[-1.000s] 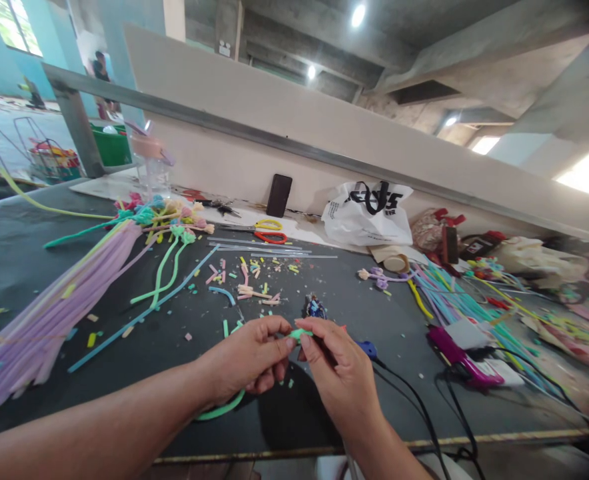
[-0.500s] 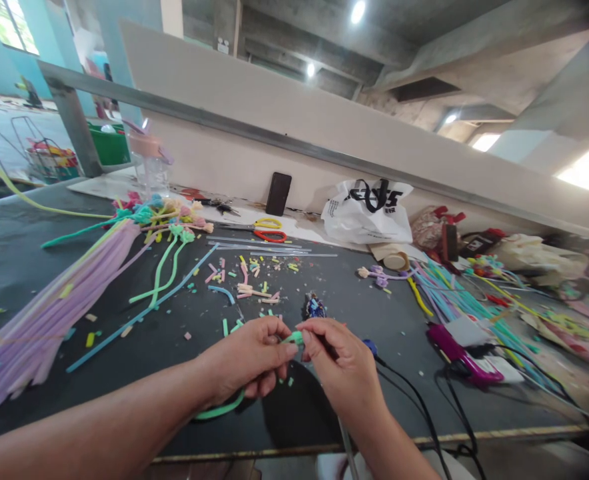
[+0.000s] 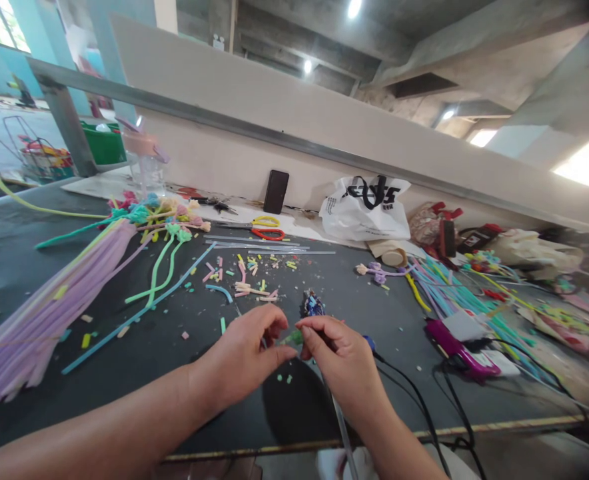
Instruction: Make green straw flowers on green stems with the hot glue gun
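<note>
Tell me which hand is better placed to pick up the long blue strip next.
Probably the left hand: the long blue strip lies on that side, while the right hand is farther away and appears to pinch a small green piece.

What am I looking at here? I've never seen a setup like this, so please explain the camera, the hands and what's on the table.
There is no machine here: these are a person's bare hands, seen by a camera worn on the head, looking forward and down. The right hand has a fingertip grip on a small green piece. The left hand is close beside it; blur hides whether it holds anything. On the dark table lie lilac strands, cut bits, clear sticks and a magenta device. Farther back are scissors, an upright dark phone and a white bag.
</note>
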Demonstrator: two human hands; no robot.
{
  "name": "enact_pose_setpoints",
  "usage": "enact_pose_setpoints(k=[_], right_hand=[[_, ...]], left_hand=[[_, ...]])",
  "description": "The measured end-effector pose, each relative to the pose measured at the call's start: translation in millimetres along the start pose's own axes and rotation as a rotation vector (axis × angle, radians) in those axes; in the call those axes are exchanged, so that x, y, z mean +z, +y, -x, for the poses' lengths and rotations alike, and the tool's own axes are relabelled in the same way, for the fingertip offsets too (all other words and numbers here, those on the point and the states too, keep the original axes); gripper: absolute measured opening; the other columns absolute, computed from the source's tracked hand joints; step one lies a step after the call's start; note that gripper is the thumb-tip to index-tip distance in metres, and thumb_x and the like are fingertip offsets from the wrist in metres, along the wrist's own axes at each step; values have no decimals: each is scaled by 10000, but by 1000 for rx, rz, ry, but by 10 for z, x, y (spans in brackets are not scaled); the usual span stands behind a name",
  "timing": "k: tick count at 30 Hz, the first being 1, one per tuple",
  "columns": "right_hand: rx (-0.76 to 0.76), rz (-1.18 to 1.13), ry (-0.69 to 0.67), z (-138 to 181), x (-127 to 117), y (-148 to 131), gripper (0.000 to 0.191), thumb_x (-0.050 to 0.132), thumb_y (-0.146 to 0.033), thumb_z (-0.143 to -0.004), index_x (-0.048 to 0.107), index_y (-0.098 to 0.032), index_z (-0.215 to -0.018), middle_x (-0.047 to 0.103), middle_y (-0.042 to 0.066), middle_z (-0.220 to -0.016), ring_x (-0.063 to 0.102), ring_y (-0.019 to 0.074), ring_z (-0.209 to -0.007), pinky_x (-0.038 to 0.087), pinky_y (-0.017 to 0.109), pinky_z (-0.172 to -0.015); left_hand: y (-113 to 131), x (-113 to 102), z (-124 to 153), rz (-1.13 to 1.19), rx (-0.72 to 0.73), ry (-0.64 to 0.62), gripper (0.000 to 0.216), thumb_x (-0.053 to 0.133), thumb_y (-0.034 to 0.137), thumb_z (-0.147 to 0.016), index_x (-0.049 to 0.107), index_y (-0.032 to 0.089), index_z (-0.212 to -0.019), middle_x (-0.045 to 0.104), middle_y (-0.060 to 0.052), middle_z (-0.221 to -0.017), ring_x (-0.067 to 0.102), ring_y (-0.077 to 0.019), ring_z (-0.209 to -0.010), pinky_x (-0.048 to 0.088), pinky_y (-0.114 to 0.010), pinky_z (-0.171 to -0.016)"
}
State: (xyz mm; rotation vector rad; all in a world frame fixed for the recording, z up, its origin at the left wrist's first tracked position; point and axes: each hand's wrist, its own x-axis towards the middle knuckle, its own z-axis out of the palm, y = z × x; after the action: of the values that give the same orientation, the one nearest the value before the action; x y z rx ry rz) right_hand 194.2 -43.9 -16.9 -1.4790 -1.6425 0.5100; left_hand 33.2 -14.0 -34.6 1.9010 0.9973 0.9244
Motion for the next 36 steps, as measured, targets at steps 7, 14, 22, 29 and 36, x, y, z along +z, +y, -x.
enact_pose_setpoints(k=[7,14,22,29,36], right_hand=[[67,-49,-50,13,25,-14,188,525,-266,-763,677,-157,-772,620,13,-594,582,136,-528,468,239,-533],[120,-96,-61,14,51,-45,180,532,-262,-742,680,-159,-745,599,1,-564,569,129,-509,450,231,-517],[221,-228,-137,5,36,-54,200,568,-312,-736,678,-160,-805,599,-9,-564,563,130,-518,450,251,-536],[225,-461,-113,16,-93,-82,432,478,-463,-841,579,-150,-1120,588,-20,-553,559,130,-559,439,274,-616],[298,-480,-118,1,-71,-26,246,569,-318,-775,638,-163,-953,542,-48,-540,487,93,-498,393,239,-555]], left_hand=[[-45,109,73,-151,120,-11,86,518,150,-786,515,216,-842,563,12,-836,545,-132,-774,405,-234,-661],[-43,122,78,-198,117,23,82,471,136,-780,519,203,-774,550,7,-776,524,-129,-708,387,-240,-631],[8,143,35,33,-77,11,71,491,119,-704,510,184,-686,535,30,-648,474,-105,-586,364,-220,-541],[-27,67,-25,569,-279,-6,236,614,182,-665,387,208,-723,488,90,-600,453,-57,-431,367,-177,-411],[-15,-15,-46,835,-302,-57,384,667,234,-706,296,239,-804,594,64,-615,463,-63,-397,328,-135,-337]])
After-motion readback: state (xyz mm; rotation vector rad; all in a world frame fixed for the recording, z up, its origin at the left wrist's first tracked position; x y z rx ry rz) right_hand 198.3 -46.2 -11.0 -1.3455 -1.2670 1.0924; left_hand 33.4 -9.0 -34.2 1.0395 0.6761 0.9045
